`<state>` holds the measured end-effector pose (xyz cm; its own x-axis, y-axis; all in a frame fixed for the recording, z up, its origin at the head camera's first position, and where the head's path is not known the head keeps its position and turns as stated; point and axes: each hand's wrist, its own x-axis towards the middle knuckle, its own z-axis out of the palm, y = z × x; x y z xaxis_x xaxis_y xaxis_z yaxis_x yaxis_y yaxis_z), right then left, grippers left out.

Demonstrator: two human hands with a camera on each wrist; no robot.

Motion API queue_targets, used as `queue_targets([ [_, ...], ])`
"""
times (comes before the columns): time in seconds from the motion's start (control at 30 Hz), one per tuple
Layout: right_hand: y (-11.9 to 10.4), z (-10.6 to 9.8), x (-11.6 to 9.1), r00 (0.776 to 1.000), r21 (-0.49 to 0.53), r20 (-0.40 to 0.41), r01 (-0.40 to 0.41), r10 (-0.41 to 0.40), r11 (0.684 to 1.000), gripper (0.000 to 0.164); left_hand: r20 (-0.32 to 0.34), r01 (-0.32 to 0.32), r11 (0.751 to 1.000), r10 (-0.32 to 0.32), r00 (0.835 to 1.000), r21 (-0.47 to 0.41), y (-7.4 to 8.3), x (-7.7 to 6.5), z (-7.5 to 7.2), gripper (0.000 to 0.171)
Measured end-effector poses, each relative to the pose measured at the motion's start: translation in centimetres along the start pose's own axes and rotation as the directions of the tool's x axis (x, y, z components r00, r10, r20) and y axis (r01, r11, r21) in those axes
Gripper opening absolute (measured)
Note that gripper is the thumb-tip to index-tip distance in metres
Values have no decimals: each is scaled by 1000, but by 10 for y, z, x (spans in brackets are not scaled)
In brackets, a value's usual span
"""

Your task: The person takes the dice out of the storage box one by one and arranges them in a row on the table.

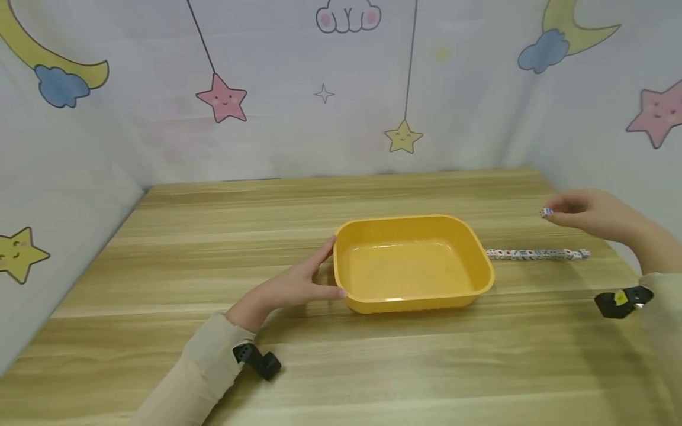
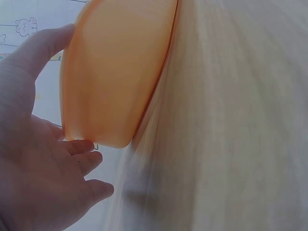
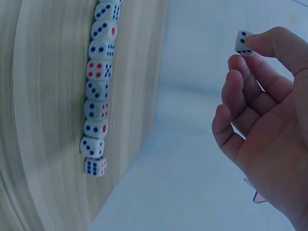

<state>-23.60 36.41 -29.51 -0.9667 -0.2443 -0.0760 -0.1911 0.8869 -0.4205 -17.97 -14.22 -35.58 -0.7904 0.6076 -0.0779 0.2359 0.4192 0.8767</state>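
A yellow plastic basin (image 1: 415, 305) sits on the table. My left hand (image 1: 295, 289) is spread against its left end, thumb at the near rim corner and forefinger at the far one. In the left wrist view, the other fingers of the left hand (image 2: 53, 154) hang loosely beside the basin's wall (image 2: 115, 72). Raised over the table's right side, my right hand (image 1: 597, 216) pinches one white die (image 1: 546, 213) between thumb and forefinger. The right wrist view shows blue pips on this die (image 3: 243, 43). Below that hand lies a straight row of dice (image 1: 538, 254), running rightward from beside the basin.
The wood-grain table (image 1: 213, 236) meets a white curtain (image 1: 298, 142) printed with stars and moons at its back and sides. The end die (image 3: 95, 167) of the row lies near the table's right edge. Black cameras are strapped to both wrists.
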Motion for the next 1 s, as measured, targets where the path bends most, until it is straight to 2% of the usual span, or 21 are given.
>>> queue_targets([
  [0.17,26,-6,-4,999,-44,-17,-43,43,998,49,2,-33,999,33,999,-3,0,4,2,100],
  [0.53,68,0,-11,994,-94,-13,-111,110,989,52,5,24,1000,-24,1000,-8,3,2,3,101],
  [0.7,83,4,-16,991,-110,-13,-136,135,985,50,5,12,1000,-12,1000,-16,2,3,2,101],
  [0.9,96,5,-18,992,-152,-41,-124,119,981,41,2,-8,1000,8,1000,-16,3,3,1,101],
  [1.0,101,7,-20,991,-170,-29,-131,128,977,41,2,-1,1000,1,1000,-9,7,1,1,100],
])
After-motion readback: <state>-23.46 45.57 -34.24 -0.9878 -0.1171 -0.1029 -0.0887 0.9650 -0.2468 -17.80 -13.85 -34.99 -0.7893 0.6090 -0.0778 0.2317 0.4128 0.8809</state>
